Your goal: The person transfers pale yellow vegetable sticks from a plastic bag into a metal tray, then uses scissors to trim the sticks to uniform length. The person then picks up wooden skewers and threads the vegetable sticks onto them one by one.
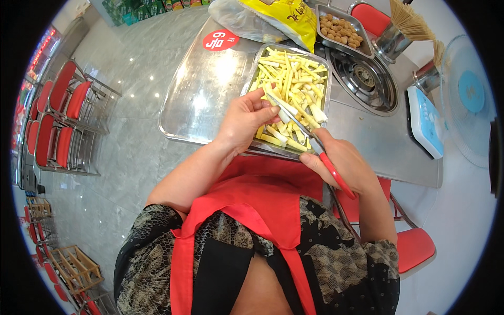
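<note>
My left hand [243, 120] pinches a pale yellow-white strip [283, 115], apparently bamboo shoot, between thumb and fingers. In my right hand [348, 161] are scissors [332, 171] with red-covered handles. Their blades point up and left, with the tips at the strip beside my left fingertips; whether they touch it I cannot tell. Beneath both hands is a rectangular metal tray [330, 76] full of similar cut yellow-white strips [289, 73]. My hands and the scissors hide part of the tray's contents.
The tray rests on a metal table [204, 102] bearing a red numbered sticker [220, 40]. Beyond it lie a yellow bag [293, 19], a translucent plastic bag [244, 23] and a tray of brown balls [340, 31]. Rightward are a recessed burner [364, 76], skewer holders [393, 41] and a blue-white appliance [425, 122].
</note>
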`<state>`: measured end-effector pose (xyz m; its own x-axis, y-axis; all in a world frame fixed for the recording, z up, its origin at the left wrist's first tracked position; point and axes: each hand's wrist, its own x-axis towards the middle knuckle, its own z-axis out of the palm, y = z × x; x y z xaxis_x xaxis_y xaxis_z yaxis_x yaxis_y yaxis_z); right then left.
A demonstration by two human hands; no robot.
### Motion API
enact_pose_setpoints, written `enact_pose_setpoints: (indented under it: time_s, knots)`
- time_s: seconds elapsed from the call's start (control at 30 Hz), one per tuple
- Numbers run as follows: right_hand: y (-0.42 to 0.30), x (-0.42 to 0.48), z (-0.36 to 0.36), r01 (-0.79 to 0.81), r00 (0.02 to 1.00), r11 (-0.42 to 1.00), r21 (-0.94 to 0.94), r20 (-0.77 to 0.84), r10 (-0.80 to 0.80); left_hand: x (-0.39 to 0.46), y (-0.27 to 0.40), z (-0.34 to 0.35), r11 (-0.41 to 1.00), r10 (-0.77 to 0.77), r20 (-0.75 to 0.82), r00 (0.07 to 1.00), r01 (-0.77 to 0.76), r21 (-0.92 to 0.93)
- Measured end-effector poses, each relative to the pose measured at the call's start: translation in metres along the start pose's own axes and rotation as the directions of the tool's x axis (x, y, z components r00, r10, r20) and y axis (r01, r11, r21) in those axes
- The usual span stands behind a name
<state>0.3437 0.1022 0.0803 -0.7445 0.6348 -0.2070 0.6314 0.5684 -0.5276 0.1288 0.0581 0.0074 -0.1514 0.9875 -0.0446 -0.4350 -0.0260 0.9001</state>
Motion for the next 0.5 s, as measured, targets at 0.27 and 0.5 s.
enact_pose_setpoints:
  time_s: [0.27,0.5]
  knots:
    - [-0.002,0.002,0.001,-0.064,0.998,0.997,0.041,-0.007,0.064,-0.001,0.004,0.004,1.0,-0.017,-0.05,0.999,0.018,0.011]
    - [0.014,0.003,0.011,0.062,0.988,0.99,0.126,-0.145,-0.043,0.004,0.003,-0.003,0.998,-0.009,-0.029,1.0,0.011,0.057]
